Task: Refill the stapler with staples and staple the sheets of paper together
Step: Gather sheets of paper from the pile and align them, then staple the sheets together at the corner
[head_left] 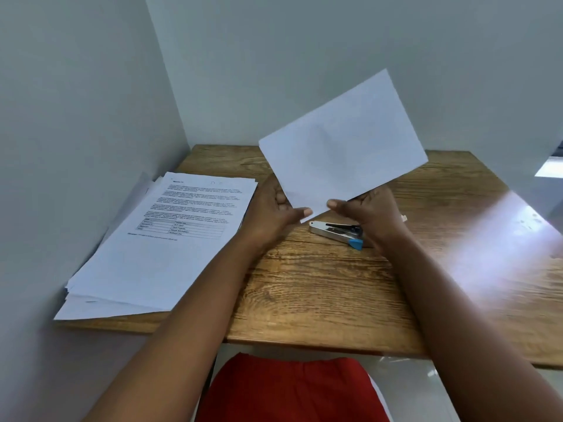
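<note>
White sheets (342, 147) stand tilted above the bench (320, 287), your left hand (274, 213) and right hand (370, 213) each pinching the bottom corner between thumb and fingers, probably to square the edges for stapling. You have the stapler (336, 231) lying just beneath, within reach; the paper pile (158, 248) sits left.

Both hands hold a white sheet of paper (342, 144) tilted above the wooden tabletop (320, 284), the left hand (274, 211) and right hand (370, 210) pinching its lower corner. A stapler (336, 233) lies beneath; a paper stack (164, 239) lies at left.
</note>
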Demonstrator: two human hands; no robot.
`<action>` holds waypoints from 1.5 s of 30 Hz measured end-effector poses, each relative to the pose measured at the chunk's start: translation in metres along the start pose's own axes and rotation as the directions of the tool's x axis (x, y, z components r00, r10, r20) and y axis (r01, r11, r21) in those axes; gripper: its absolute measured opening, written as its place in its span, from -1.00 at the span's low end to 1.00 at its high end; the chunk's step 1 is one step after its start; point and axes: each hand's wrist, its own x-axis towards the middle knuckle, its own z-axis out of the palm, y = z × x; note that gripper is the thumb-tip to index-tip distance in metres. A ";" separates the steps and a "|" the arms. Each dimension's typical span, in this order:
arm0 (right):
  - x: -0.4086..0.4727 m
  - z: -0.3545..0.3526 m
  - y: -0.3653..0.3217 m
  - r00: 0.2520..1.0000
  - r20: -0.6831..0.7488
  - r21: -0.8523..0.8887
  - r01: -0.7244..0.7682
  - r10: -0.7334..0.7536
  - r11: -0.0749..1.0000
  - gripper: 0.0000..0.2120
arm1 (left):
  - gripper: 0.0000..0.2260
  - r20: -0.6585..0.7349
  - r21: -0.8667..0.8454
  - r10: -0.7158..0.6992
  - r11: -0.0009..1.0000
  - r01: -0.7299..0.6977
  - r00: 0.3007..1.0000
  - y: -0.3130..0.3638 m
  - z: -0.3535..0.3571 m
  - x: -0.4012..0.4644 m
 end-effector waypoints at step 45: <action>-0.009 -0.024 -0.008 0.998 0.050 -0.285 -0.027 0.043 0.958 -0.54 | -0.36 0.059 -0.119 -0.274 0.953 0.279 0.960 -0.022 -0.019 0.015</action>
